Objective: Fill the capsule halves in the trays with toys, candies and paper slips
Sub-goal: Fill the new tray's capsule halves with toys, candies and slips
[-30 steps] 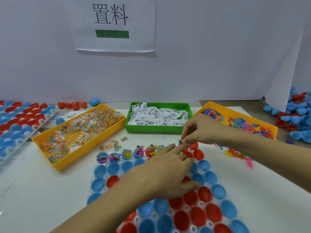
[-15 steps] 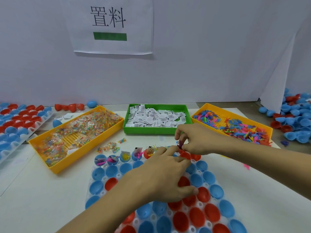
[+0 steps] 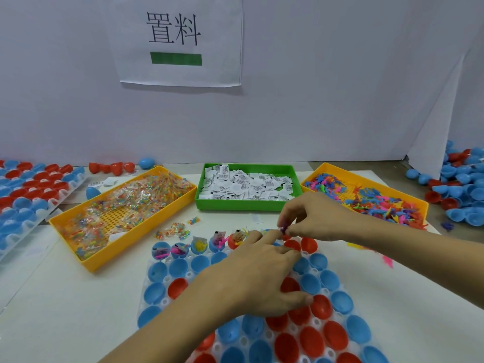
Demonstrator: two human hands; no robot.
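The right hand (image 3: pixel 318 218) pinches a small purple toy (image 3: pixel 283 230) between thumb and fingertips, poised just over the far row of the tray (image 3: pixel 154 307) at about 12 o'clock from its middle — right beside the red capsule halves (image 3: pixel 309 244) that appear unfilled. The left hand (image 3: pixel 262 279) lies flat on the tray with its fingers spread and fairly straight, pressing on the capsule halves rather than gripping anything; its fingertips reach toward the spot where the toy hangs. The step in hand looks like dropping that toy into the next open half in the far row. To do it well, I would keep the left hand steadying the light tray so the halves do not rock, lower the toy until it is inside the rim before letting go — these pieces look light and springy and could bounce out — and aim for the half just to the right of the five already filled (image 3: pixel 217 241), so the row is worked in order and none is skipped. Supplies sit handy: the toy bin (image 3: pixel 366 203) at 2 o'clock, the green bin of paper slips (image 3: pixel 247 188) at 12, the yellow bin of candy packets (image 3: pixel 123 210) at 10, with a few loose candies (image 3: pixel 174 230) lying just short of the tray. Most halves appear empty, so I judge the task barely begun.
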